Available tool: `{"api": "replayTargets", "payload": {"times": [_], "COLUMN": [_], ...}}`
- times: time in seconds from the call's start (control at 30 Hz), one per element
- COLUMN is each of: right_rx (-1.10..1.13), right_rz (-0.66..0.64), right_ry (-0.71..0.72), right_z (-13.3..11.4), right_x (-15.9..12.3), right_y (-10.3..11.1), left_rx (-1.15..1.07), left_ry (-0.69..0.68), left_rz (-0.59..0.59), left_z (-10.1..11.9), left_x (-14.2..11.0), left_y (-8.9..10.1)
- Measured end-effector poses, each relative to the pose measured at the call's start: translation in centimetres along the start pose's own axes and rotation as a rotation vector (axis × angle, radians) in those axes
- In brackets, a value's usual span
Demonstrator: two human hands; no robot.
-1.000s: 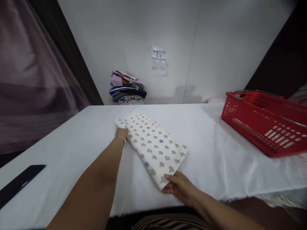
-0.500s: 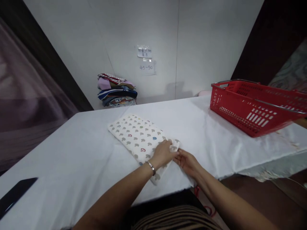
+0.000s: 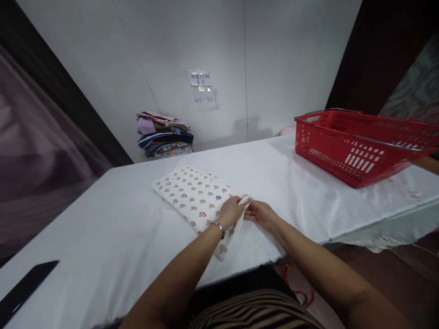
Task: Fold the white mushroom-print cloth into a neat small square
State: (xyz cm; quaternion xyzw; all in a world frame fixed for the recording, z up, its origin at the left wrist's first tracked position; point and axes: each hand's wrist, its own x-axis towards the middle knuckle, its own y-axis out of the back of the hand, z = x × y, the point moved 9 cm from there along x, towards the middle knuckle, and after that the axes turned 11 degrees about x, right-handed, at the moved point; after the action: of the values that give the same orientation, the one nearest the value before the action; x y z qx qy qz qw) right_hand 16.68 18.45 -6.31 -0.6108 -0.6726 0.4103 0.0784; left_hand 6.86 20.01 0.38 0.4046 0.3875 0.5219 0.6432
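Observation:
A folded cream cloth printed with small grey, red and blue mushrooms (image 3: 192, 194) lies on the white-covered table (image 3: 113, 228). Both hands meet at the cloth's right near corner. My left hand (image 3: 230, 212), with a thin bracelet on the wrist, rests on top of the cloth with its fingers curled over that corner. My right hand (image 3: 259, 214) pinches the same corner from the right side, and the fabric edge stands up a little between the two hands.
A red plastic basket (image 3: 356, 144) with metal handles stands on the table at the right. A stack of folded clothes (image 3: 163, 135) sits at the far edge against the white wall, under a paper note (image 3: 202, 87). A dark flat object (image 3: 25, 288) lies at the near left.
My left hand has come from the cloth's far left corner to its right near corner. My right hand has moved up the near edge to meet it. The view has turned right.

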Motion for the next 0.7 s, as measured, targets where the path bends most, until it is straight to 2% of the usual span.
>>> {"api": "replayTargets", "payload": {"times": [0.13, 0.23, 0.37, 0.53, 0.7], "right_rx": [-0.193, -0.208, -0.273, -0.344, -0.552], "right_rz": [0.071, 0.084, 0.105, 0.164, 0.116], "right_ry": [0.066, 0.129, 0.127, 0.364, 0.356], "right_z": [-1.3, -2.2, -2.4, -3.8, -3.9], "right_x": [0.2, -0.4, -0.8, -1.1, -0.4], "right_y": [0.5, 1.2, 2.1, 2.7, 1.8], "left_rx": [0.083, 0.166, 0.24, 0.257, 0.217], "left_ry": [-0.018, -0.058, -0.041, -0.058, -0.08], "left_rz": [0.092, 0.165, 0.128, 0.128, 0.139], "left_z": [0.7, 1.4, 1.4, 1.8, 1.9], "left_x": [-0.5, -1.0, -0.9, -0.8, -1.4], "left_y": [0.7, 0.9, -0.3, -0.6, -0.4]}}
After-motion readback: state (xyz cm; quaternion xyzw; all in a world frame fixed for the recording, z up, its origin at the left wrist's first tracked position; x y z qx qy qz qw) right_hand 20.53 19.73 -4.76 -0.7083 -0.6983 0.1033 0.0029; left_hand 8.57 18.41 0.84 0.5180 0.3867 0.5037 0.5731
